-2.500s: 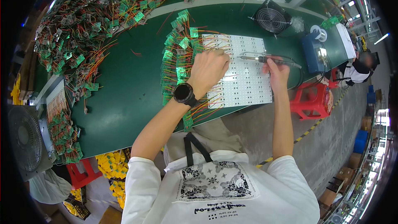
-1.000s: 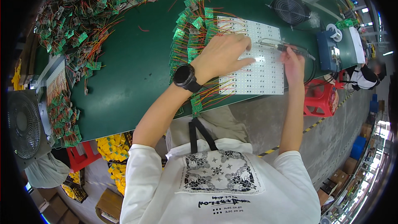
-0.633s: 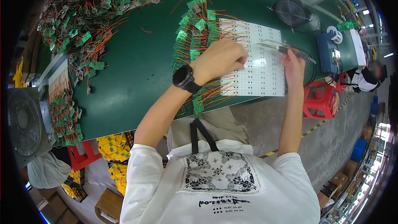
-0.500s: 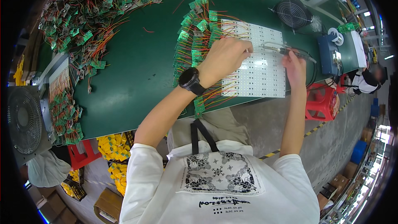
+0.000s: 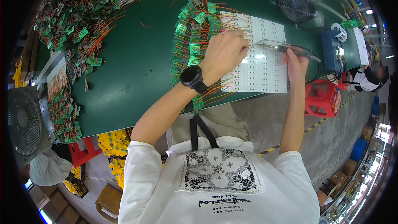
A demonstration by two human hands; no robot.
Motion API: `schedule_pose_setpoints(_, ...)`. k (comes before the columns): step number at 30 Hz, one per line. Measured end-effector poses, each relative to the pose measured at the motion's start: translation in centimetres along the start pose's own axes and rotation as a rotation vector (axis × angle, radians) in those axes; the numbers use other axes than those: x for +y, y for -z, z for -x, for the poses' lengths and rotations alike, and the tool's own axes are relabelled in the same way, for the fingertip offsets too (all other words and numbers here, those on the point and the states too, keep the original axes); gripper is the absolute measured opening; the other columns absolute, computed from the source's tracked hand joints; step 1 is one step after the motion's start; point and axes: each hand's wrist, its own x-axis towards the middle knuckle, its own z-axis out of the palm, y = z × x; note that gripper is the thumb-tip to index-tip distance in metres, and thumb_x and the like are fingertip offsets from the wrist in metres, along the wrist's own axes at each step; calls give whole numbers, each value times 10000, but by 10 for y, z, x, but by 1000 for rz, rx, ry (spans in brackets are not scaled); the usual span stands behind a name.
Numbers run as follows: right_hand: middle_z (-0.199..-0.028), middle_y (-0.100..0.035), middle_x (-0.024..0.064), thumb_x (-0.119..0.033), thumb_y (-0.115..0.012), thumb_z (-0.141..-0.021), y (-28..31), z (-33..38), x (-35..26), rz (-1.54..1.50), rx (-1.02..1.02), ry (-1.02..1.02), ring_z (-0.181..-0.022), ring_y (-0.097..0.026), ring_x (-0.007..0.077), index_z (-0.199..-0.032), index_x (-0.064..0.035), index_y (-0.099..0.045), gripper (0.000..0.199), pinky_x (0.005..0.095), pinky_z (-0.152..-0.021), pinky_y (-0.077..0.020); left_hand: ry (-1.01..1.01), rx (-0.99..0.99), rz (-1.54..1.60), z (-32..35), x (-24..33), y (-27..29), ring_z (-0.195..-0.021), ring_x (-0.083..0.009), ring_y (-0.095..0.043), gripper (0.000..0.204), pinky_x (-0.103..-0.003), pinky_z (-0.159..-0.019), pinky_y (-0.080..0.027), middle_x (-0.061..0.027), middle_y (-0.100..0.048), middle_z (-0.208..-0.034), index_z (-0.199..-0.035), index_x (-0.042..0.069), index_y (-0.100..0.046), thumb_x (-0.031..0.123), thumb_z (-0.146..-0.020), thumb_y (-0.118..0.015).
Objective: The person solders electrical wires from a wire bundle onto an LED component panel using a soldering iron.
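My left hand point(image 5: 226, 52), with a black watch on its wrist, is over the left part of a white perforated panel point(image 5: 269, 76). Its thumb and fingers are pinched together; what lies between them is too small to make out. In my right hand point(image 5: 296, 64) is a soldering iron point(image 5: 292, 50), a thin metal tube running along its front. The iron's tip points left above the panel, a short way from my left fingertips. Small green circuit boards point(image 5: 194, 47) lie in rows along the panel's left side, their red and yellow wires reaching onto it.
A large heap of wired boards point(image 5: 78, 12) covers the table's far left, with another batch point(image 5: 64, 114) below it. At the right are a black fan point(image 5: 295, 6), a blue soldering station point(image 5: 331, 52) and a solder spool point(image 5: 340, 35). A red stool point(image 5: 321, 98) stands beyond the table edge.
The whole scene sits slightly higher in the picture. My right hand and the iron have shifted a little, and the iron's tip is slightly farther left. My left hand stays pinched over the panel.
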Motion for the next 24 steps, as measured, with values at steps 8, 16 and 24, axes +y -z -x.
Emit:
schedule_pose_setpoints(8, -812, -659, 115, -29, -647, -891, 0, 2, -3, 56, -52, 8, -619, -617, 157, -1069, 77, -625, 208, 255, -557, -468, 8, -15, -56, 1, -1, -3, -696, -298, -627, 123, -404, -614, -507, -86, -635, -772, -766, 34, -709, 156, -765, -690)
schedule_pose_setpoints(16, -794, -657, 120, -38, -647, -891, -3, 3, -4, 41, -75, 11, -623, -619, 161, -1074, 80, -620, 219, 260, -568, -476, 17, -21, -59, 3, -3, -3, -698, -295, -628, 118, -402, -614, -506, -86, -631, -769, -773, 24, -705, 140, -763, -687)
schedule_pose_setpoints(24, -765, -661, 130, -46, -639, -900, -3, 4, -4, 65, -75, 4, -633, -630, 168, -1085, 79, -618, 224, 264, -581, -485, 12, -8, -49, 3, -3, -2, -693, -293, -625, 106, -399, -610, -503, -81, -627, -765, -767, 26, -700, 129, -760, -678)
